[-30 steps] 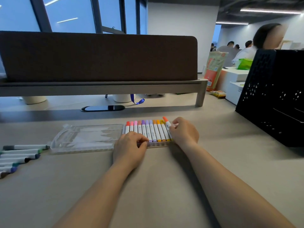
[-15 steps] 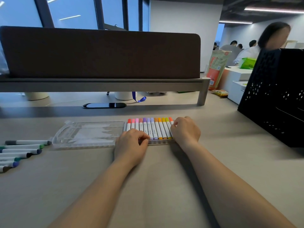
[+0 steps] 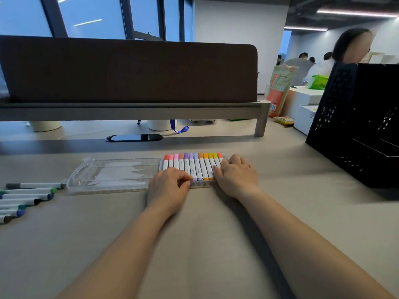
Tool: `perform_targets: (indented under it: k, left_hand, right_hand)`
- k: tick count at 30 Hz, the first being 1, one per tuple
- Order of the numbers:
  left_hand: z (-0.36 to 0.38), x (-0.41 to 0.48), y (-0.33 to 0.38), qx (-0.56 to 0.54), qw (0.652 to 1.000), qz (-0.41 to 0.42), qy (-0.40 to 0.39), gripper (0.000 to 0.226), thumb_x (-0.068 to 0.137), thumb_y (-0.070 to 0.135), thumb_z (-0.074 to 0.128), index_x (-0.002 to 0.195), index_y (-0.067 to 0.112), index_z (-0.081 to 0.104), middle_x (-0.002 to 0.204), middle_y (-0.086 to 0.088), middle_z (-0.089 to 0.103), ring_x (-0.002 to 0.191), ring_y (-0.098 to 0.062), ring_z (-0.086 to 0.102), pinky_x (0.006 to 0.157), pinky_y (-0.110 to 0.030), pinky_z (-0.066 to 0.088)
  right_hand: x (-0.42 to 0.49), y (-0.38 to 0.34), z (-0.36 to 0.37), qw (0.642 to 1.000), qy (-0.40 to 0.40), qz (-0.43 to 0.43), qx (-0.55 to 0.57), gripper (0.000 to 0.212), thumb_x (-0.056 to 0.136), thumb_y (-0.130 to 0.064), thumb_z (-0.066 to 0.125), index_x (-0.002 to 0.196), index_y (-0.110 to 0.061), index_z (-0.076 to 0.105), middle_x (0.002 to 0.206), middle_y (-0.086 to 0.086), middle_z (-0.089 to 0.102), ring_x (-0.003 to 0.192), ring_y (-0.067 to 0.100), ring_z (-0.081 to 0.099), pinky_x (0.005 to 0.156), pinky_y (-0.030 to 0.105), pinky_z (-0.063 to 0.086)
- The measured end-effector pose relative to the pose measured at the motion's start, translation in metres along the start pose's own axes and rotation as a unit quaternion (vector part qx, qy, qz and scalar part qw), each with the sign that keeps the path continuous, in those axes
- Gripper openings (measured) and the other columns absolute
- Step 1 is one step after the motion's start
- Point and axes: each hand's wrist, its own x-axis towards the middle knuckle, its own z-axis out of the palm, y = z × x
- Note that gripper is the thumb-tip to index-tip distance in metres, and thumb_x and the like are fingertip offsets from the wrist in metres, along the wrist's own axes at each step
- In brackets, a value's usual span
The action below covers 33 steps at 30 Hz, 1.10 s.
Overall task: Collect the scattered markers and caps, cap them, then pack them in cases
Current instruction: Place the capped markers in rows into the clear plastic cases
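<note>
Once askew, orange marker (image 3: 219,156) (rightmost) flush.

A pale beige desk (image 3: 216,244) fills the foreground. Across its far side runs a grey raised shelf (image 3: 129,112) on a square leg (image 3: 262,119), carrying a dark brown partition panel (image 3: 129,70). Under the shelf lie a black oval insert (image 3: 134,137), a blue ribbon (image 3: 179,129) and two white round bases (image 3: 161,124). A black perforated crate (image 3: 362,121) stands on the desk at the right. Beyond it are a white cabinet (image 3: 306,108), an orange-and-cream bag (image 3: 280,89), a green bag (image 3: 319,81) and several people (image 3: 300,61). Tall windows (image 3: 92,16) rise behind the panel; light strips (image 3: 356,12) cross the dark ceiling.
</note>
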Motion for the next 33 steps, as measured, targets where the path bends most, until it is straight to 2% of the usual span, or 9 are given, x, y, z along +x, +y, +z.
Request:
perform_targets:
  k: [5,8,14,21,26,29,33]
  left_hand:
    - [-0.008,-0.006,-0.001,-0.047,0.999,0.014,-0.017,0.016,0.090,0.027,0.059,0.102,0.030,0.070,0.104,0.008,0.061,0.098,-0.012,0.051,0.085,-0.030,0.044]
    - [-0.028,-0.013,-0.009,-0.083,0.996,0.010,0.022,0.018,0.089,0.019,0.061,0.103,0.024,0.070,0.100,0.004,0.058,0.096,-0.016,0.055,0.086,-0.033,0.046]
    - [-0.106,-0.056,-0.080,-0.002,0.993,-0.021,0.115,0.018,0.087,0.012,0.063,0.100,0.022,0.070,0.098,0.004,0.062,0.091,-0.013,0.055,0.083,-0.027,0.043]
    - [-0.204,-0.126,-0.179,0.133,0.948,-0.192,0.215,0.017,0.082,0.015,0.068,0.098,0.021,0.071,0.100,-0.004,0.066,0.093,-0.024,0.059,0.083,-0.036,0.047]
    - [-0.247,-0.160,-0.220,0.138,0.887,-0.336,0.285,0.019,0.086,0.018,0.064,0.103,0.023,0.069,0.109,-0.007,0.063,0.098,-0.026,0.057,0.082,-0.036,0.047]
    - [-0.259,-0.169,-0.238,0.088,0.850,-0.415,0.312,0.019,0.090,0.016,0.059,0.107,0.020,0.067,0.116,-0.009,0.058,0.095,-0.023,0.057,0.080,-0.034,0.045]
    - [-0.261,-0.171,-0.243,0.077,0.844,-0.439,0.299,0.017,0.092,0.013,0.055,0.107,0.018,0.061,0.110,-0.004,0.059,0.085,-0.013,0.050,0.073,-0.026,0.038]
  right_hand:
    - [-0.009,-0.006,0.000,0.999,0.036,0.023,0.015,0.050,0.097,-0.045,0.025,0.132,-0.020,0.049,0.125,0.007,0.047,0.114,0.026,0.043,0.094,0.039,0.035]
    - [-0.016,-0.018,-0.009,0.995,0.086,0.010,0.038,0.043,0.096,-0.040,0.035,0.131,-0.020,0.051,0.128,0.006,0.049,0.117,0.026,0.042,0.096,0.037,0.035]
    - [-0.038,-0.111,-0.005,0.974,0.087,-0.123,0.167,0.034,0.094,-0.029,0.051,0.124,-0.017,0.059,0.127,0.006,0.053,0.121,0.026,0.042,0.101,0.035,0.034]
    - [-0.063,-0.245,0.012,0.927,0.023,-0.258,0.270,0.029,0.094,-0.028,0.052,0.120,-0.017,0.059,0.121,0.002,0.055,0.112,0.019,0.045,0.096,0.030,0.038]
    - [-0.065,-0.311,0.028,0.913,0.009,-0.300,0.278,0.024,0.093,-0.028,0.053,0.113,-0.020,0.062,0.116,0.002,0.058,0.107,0.020,0.050,0.093,0.033,0.041]
    - [-0.063,-0.338,0.032,0.905,0.001,-0.315,0.285,0.024,0.091,-0.026,0.055,0.113,-0.020,0.063,0.115,0.003,0.058,0.108,0.021,0.050,0.094,0.035,0.040]
    - [-0.068,-0.370,0.034,0.886,-0.002,-0.351,0.302,0.023,0.093,-0.029,0.055,0.113,-0.021,0.064,0.115,0.001,0.059,0.108,0.020,0.051,0.093,0.034,0.041]
